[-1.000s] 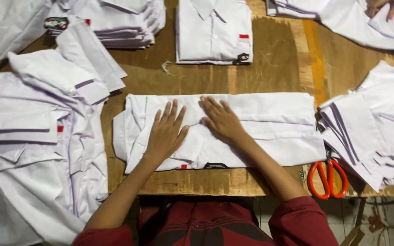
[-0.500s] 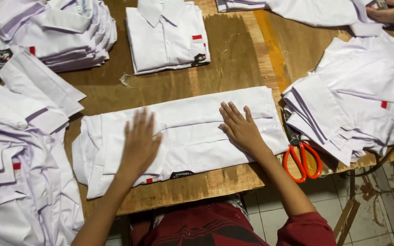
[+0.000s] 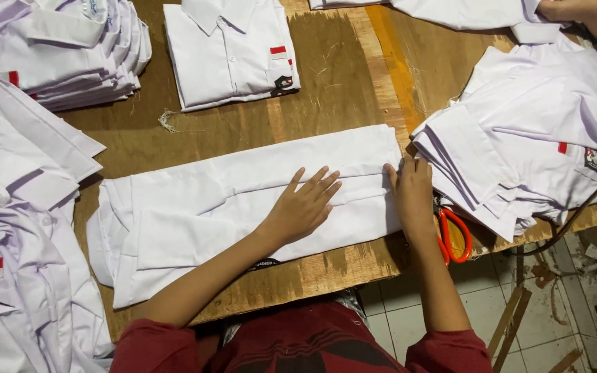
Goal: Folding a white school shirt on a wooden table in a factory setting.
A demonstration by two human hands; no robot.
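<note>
Shirt [image 3: 195,207] lies folded lengthwise; the left hand [image 3: 303,205], flat and spread, has slid rightward, and the right hand [image 3: 412,190], flat, now presses its end by the scissors [image 3: 452,235].

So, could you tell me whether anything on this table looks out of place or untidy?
Two small things. Orange-handled scissors sit at the table's front edge, partly tucked under the right-hand shirt stack. A tuft of loose thread lies on the bare wood near the folded shirt.
</note>
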